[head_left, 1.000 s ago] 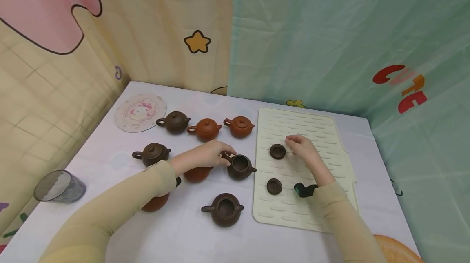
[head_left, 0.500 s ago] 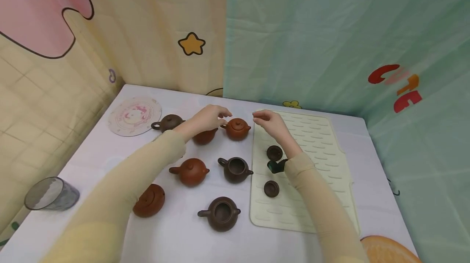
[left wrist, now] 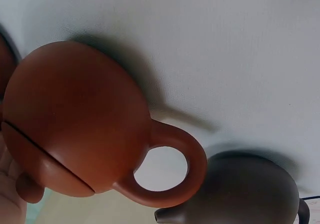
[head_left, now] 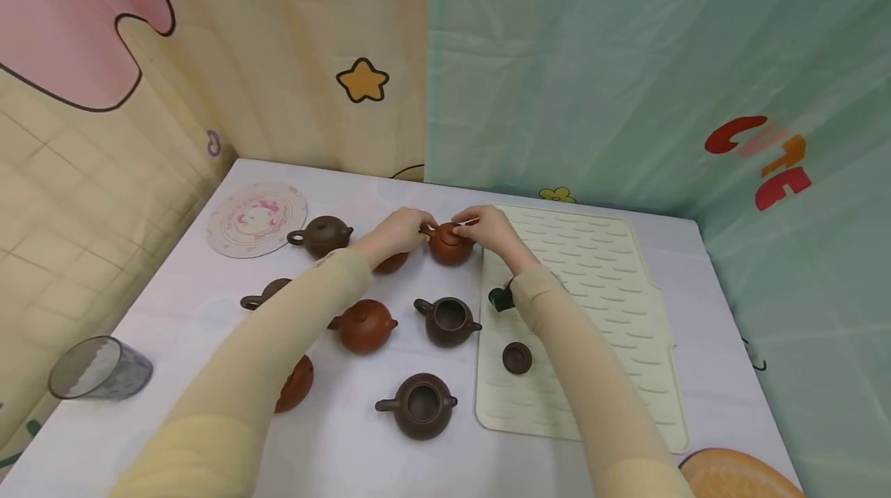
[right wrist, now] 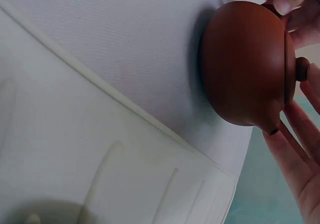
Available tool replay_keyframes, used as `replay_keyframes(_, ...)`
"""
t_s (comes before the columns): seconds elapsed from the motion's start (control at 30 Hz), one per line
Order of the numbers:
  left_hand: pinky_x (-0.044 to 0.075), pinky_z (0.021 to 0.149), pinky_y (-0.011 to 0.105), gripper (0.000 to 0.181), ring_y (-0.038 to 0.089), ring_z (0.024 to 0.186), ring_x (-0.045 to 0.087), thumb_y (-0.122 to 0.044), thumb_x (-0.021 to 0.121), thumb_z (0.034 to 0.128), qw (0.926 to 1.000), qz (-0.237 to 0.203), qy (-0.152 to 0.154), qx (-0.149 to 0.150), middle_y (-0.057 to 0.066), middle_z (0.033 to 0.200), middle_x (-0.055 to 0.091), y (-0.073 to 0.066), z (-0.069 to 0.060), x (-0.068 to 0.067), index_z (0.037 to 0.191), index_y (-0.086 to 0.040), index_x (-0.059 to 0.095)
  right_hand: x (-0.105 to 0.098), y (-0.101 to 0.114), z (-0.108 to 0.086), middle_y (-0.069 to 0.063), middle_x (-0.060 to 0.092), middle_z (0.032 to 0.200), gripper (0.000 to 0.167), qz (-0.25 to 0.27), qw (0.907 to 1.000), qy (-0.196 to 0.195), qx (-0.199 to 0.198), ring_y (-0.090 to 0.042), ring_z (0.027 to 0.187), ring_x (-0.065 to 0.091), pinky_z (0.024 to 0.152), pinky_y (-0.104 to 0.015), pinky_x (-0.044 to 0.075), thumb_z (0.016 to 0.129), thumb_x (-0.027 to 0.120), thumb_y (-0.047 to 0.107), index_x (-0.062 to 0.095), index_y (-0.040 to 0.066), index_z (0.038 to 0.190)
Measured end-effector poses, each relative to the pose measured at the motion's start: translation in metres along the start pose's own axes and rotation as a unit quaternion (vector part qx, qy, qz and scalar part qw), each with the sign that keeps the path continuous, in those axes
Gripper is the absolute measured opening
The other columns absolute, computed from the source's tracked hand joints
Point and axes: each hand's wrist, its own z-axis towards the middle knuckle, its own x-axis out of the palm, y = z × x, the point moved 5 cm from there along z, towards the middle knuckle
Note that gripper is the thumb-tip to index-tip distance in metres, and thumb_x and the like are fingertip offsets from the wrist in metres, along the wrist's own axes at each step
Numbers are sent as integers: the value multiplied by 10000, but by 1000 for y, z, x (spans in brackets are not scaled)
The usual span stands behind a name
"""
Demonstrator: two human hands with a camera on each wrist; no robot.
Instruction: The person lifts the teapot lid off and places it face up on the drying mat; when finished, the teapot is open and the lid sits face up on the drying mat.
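My left hand (head_left: pixel 398 235) pinches the handle of a reddish-brown clay teapot (head_left: pixel 451 252) at the back, beside the mat. My right hand (head_left: pixel 493 230) has thumb and fingertips at that teapot's lid knob (right wrist: pixel 302 69), the lid still seated; other fingers extend past the spout. Another red teapot (left wrist: pixel 80 108), partly behind my left wrist, fills the left wrist view. Two dark brown teapots without lids, one near the mat (head_left: pixel 448 320) and one in front (head_left: pixel 422 405), stand with openings up. A dark lid (head_left: pixel 517 358) lies upside down on the cream mat (head_left: pixel 605 305).
A dark lidded teapot (head_left: pixel 324 237) stands back left. More teapots, red (head_left: pixel 364 326) and dark (head_left: pixel 267 293), sit left of centre, partly under my left sleeve. A clear glass (head_left: pixel 104 369) lies on its side at the left edge. A round pink-patterned disc (head_left: pixel 256 220) lies behind.
My left hand has moved from the open dark teapot to the back red teapot's handle. My right hand has left the lids on the mat and come to the red teapot's lid.
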Motion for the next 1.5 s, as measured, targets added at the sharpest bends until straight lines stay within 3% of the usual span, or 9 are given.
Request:
replay_keyframes(0.23,483,971,378,275,260,1084,650,-40,598,959,9998,-79,-117,-156,125,1124,721,2,4,-1,1222,-50,675,2,1,1,-128,698,1180,269,-182,9998,-59,-48,-275,1097,629,919,-395,523,909,718,225,730,81,1137)
replay_keyframes(0.67,480,984,376,289,259,1092,648,-28,606,951,9997,-147,-113,-183,130,1131,722,2,2,2,1227,-60,684,6,8,-2,-102,720,1097,190,-804,9963,-125,-260,-246,1016,625,896,-372,531,903,724,183,736,66,1053)
replay_keyframes(0.8,484,974,372,294,256,1089,642,-39,601,959,9996,-109,-58,-241,130,1143,715,1,2,3,1240,-71,681,-6,2,-5,-101,714,1123,224,-461,9983,-262,-227,-258,1049,632,904,-398,524,915,712,236,736,84,1078)
replay_keyframes(0.93,487,953,366,299,252,1072,640,-47,599,962,9996,-93,-36,-247,131,1143,712,1,2,3,1251,-71,674,-23,-15,-13,-128,668,1216,305,969,9950,-137,175,-259,1111,630,990,-406,494,953,655,253,691,49,1177)
replay_keyframes(1.0,487,949,364,302,252,1070,640,-47,600,961,9997,-95,-40,-235,131,1144,713,1,2,3,1253,-70,673,-31,-27,-19,-142,621,1285,340,2028,9782,41,449,-234,1149,619,1050,-390,465,985,602,215,633,11,1255)
replay_keyframes(1.13,484,951,365,311,256,1075,637,-42,599,958,9995,-142,-47,-264,133,1140,712,2,2,3,1260,-72,669,-41,-51,-32,-145,529,1353,406,3621,9278,333,841,-152,1109,619,1068,-350,450,1039,482,133,473,-37,1407)
replay_keyframes(1.3,485,944,364,312,256,1076,630,-53,592,967,9991,-191,-27,-377,135,1149,703,2,3,2,1269,-81,664,-45,-78,-43,-148,432,1377,469,4447,8871,495,1135,-138,1014,636,1013,-316,489,1066,366,87,291,-32,1513)
replay_keyframes(1.47,483,948,359,312,255,1089,625,-53,584,972,9989,-249,-13,-407,134,1166,698,2,4,3,1273,-81,660,-45,-94,-47,-200,381,1404,481,5520,8201,258,1484,-280,1100,619,1077,-355,428,1081,265,170,177,47,1538)
replay_keyframes(1.5,482,948,359,313,255,1091,624,-52,583,973,9988,-263,-13,-410,134,1168,696,3,4,3,1274,-81,659,-45,-95,-47,-207,381,1393,482,5632,8122,214,1507,-304,1132,598,1095,-370,408,1080,257,177,165,53,1537)
